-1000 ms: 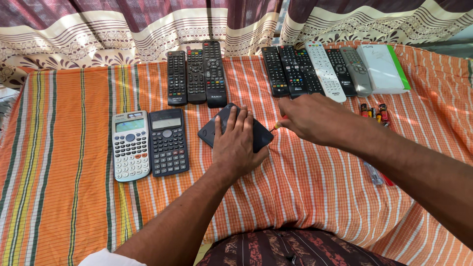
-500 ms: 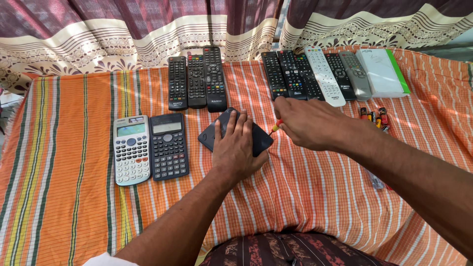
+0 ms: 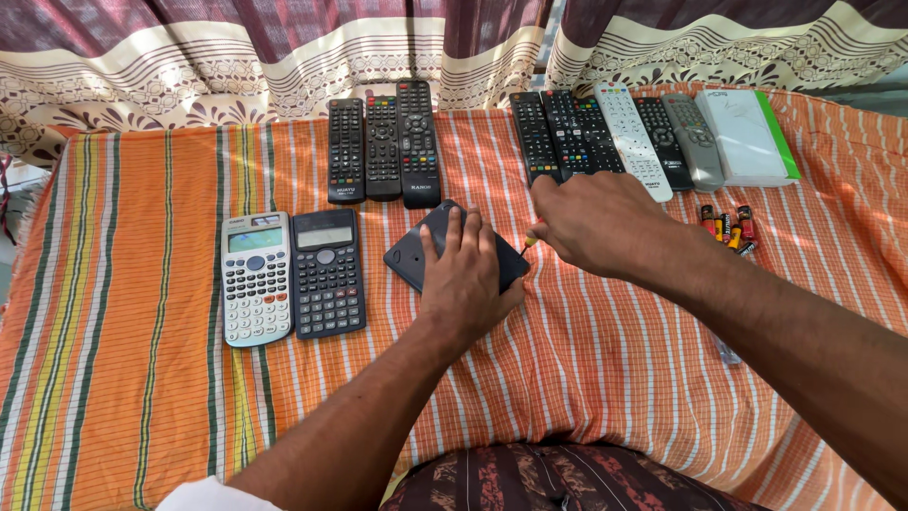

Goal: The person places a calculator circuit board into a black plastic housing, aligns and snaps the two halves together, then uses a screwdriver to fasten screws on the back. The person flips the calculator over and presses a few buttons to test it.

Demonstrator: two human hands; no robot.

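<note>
1. I see an orange striped cloth (image 3: 123, 312) covering the whole surface under the hands, with green and yellow bands running down it on the left of the left hand.
2. Beyond the hands, along the far edge of the cloth, hangs a curtain (image 3: 236, 57), maroon above with a cream patterned border.
3. A narrow gap (image 3: 549, 33) parts the curtain above the right hand.
4. Bright light falls across the cloth to the right of the right hand.
</note>
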